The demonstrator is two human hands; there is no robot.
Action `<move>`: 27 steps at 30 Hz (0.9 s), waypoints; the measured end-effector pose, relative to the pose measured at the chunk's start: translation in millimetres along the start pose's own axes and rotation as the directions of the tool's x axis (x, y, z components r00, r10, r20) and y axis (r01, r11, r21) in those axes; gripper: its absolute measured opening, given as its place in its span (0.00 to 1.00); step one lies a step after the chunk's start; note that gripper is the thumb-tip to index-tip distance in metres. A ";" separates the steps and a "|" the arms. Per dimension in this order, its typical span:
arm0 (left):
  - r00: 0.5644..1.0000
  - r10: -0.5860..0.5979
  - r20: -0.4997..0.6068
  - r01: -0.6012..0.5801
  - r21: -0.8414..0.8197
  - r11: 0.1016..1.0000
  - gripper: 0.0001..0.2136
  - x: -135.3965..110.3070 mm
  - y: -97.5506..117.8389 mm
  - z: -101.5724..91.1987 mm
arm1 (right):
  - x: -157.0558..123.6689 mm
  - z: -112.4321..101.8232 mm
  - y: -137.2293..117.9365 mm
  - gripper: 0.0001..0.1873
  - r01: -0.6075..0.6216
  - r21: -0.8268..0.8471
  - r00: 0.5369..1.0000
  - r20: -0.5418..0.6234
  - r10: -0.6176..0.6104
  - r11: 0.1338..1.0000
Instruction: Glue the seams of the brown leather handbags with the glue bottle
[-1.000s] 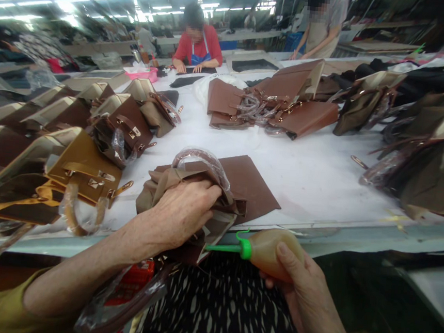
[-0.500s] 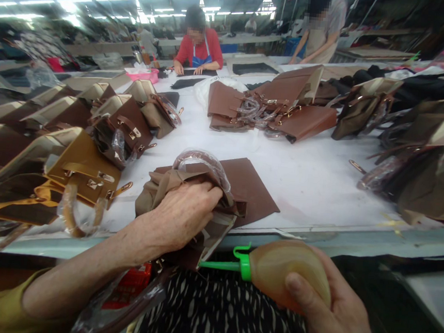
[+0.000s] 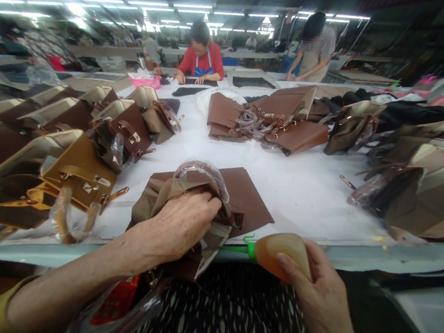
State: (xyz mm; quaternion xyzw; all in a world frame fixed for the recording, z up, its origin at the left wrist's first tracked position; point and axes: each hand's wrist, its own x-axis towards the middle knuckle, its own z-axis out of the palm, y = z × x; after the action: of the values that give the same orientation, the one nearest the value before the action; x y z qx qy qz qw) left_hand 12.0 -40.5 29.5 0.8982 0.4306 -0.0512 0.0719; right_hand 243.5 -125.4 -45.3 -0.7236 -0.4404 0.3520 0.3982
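Observation:
A brown handbag (image 3: 252,197) lies at the table's front edge, its lining bunched up and one plastic-wrapped handle (image 3: 204,169) standing at the back. My left hand (image 3: 190,220) is closed on the bag's brownish lining (image 3: 153,194), with the fingertips hidden in the folds. In my right hand (image 3: 313,278) is a squeeze bottle (image 3: 282,252) of amber liquid, tipped on its side. Its green nozzle (image 3: 236,249) points left and reaches the bag's pale open edge. Another wrapped handle (image 3: 134,317) hangs down over a red item (image 3: 117,297) near my lap.
Several dark brown bags and a mustard bag (image 3: 84,170) stand on the left. Reddish-brown bags (image 3: 273,116) lie further back, and more bags (image 3: 434,185) crowd the right. Two people work beyond the white table (image 3: 301,189), near a pink basket (image 3: 146,81).
The bottle has moved up and slightly right relative to the bag's edge, its nozzle tip now higher along that edge. My left hand keeps its hold on the lining. The view has tilted slightly.

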 end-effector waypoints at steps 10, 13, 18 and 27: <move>1.000 -0.011 0.001 0.011 -0.019 1.000 0.09 1.9 -0.7 -4.2 | 18.9 11.5 10.4 0.27 0.052 -0.097 0.998 -0.033 -0.055 0.994; 1.000 -0.023 0.006 0.023 -0.028 0.999 0.09 2.8 -1.3 -5.2 | 18.6 15.4 12.6 0.29 0.081 -0.121 0.994 -0.062 -0.089 0.989; 1.000 0.006 -0.028 -0.008 -0.042 0.999 0.06 5.9 -7.0 -6.5 | 14.2 22.7 9.2 0.29 0.190 -0.133 0.966 -0.154 -0.210 0.973; 0.996 0.069 -0.063 -0.067 0.027 0.997 0.04 36.4 -32.7 -26.1 | 4.0 21.8 -9.4 0.20 0.302 0.081 0.937 -0.210 -0.280 0.950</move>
State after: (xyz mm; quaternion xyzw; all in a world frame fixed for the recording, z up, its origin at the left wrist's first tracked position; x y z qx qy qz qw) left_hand 9.9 12.2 46.8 0.9143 0.4013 -0.0255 0.0486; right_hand 222.9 -113.1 -47.1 -0.6579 -0.4810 0.2402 0.5274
